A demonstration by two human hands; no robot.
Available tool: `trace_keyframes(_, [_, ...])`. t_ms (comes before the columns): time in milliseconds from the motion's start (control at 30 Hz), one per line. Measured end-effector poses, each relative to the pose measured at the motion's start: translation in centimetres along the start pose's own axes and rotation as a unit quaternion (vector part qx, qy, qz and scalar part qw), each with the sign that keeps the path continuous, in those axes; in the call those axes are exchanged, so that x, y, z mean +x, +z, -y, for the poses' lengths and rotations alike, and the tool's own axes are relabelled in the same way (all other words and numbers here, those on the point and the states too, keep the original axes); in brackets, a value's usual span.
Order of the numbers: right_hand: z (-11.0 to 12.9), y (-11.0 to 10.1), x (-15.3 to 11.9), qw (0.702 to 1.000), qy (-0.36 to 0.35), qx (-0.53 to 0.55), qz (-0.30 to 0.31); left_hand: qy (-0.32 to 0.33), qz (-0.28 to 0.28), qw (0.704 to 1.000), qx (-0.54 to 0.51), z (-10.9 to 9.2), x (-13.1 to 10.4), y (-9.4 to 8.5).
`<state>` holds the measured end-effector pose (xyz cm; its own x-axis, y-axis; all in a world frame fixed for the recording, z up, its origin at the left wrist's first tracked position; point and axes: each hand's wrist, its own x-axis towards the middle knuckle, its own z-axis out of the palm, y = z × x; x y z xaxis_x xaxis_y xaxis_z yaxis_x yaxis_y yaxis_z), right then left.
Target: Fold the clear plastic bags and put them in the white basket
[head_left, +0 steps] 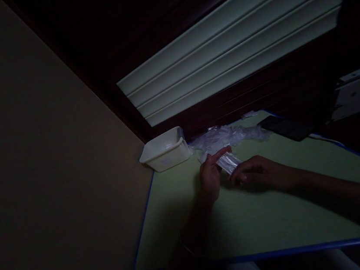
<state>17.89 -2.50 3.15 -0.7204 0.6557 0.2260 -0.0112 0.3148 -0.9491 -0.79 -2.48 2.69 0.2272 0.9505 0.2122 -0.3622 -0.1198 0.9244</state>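
A small clear plastic packet [228,162] is stretched between my two hands above the green table [275,215]. My left hand [211,172] grips its left end, with the index finger along the upper edge. At the packet's lower right end, the fingers of my right hand [253,173] are pinched on it. Just beyond my hands lies a loose heap of clear plastic wrappers [229,135]. The scene is dim, and what is inside the packet cannot be made out.
An off-white plastic bin [165,151] stands at the table's back left corner by the wall. A dark flat tablet-like object [286,127] lies at the back right, with a pale cable [326,138] beside it. Behind the table is a dark slatted panel.
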Motion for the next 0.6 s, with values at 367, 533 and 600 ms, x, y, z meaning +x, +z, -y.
trace_keyframes(367, [-0.1, -0.1, -0.2, 0.999, -0.014, -0.021, -0.037, 0.010, -0.022, 1.000, 0.003, -0.6, 0.3, -0.3])
trace_keyframes(533, [0.0, -0.7, -0.2, 0.997, -0.040, -0.014, -0.071, 0.013, 0.005, 1.000, 0.023, -0.3, 0.1, 0.0])
trace_keyframes(600, [-0.2, -1.0, -0.2, 0.997, -0.028, -0.024, -0.075, 0.020, 0.017, 0.999, 0.040, -0.3, 0.0, 0.2])
